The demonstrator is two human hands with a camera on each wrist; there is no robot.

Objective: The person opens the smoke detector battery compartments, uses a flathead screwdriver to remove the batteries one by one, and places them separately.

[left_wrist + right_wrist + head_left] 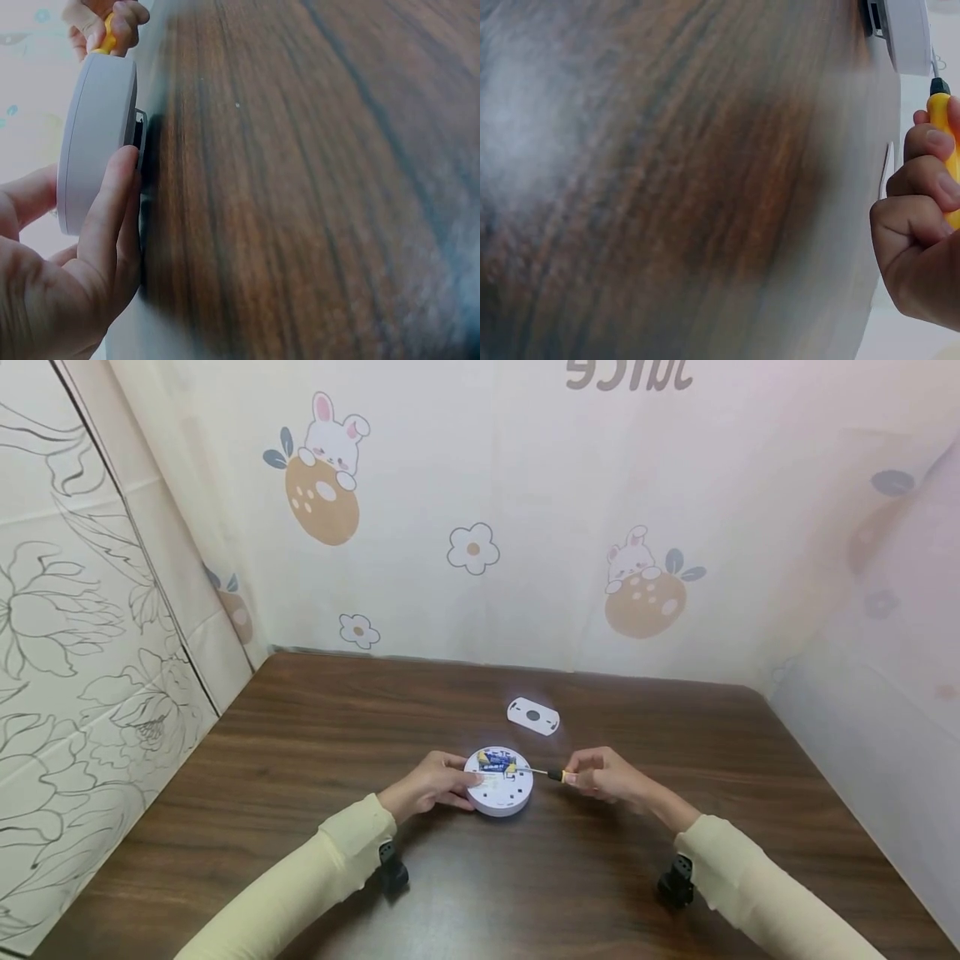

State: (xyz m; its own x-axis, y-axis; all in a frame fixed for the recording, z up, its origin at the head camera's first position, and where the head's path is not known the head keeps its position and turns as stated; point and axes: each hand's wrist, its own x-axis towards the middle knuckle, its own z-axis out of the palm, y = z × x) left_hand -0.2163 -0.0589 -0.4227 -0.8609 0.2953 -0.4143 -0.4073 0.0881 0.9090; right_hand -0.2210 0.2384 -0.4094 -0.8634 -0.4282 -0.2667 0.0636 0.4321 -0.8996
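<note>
The left hand point(429, 785) pinches the round white device point(501, 793) below the frame's centre while the right hand point(611, 774) curls round a screwdriver point(555, 774), the device's casing probably light, stiff and slick, best held by its rim point(501, 812).

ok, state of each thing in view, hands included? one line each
Round white device: held, blue-and-yellow part face up
Blue-and-yellow part: exposed on device's top
Screwdriver: in use position, tip at blue-and-yellow part's edge
White plate: detached, lying on table
Left hand: grips device's side
Right hand: curled round screwdriver's yellow handle
</note>
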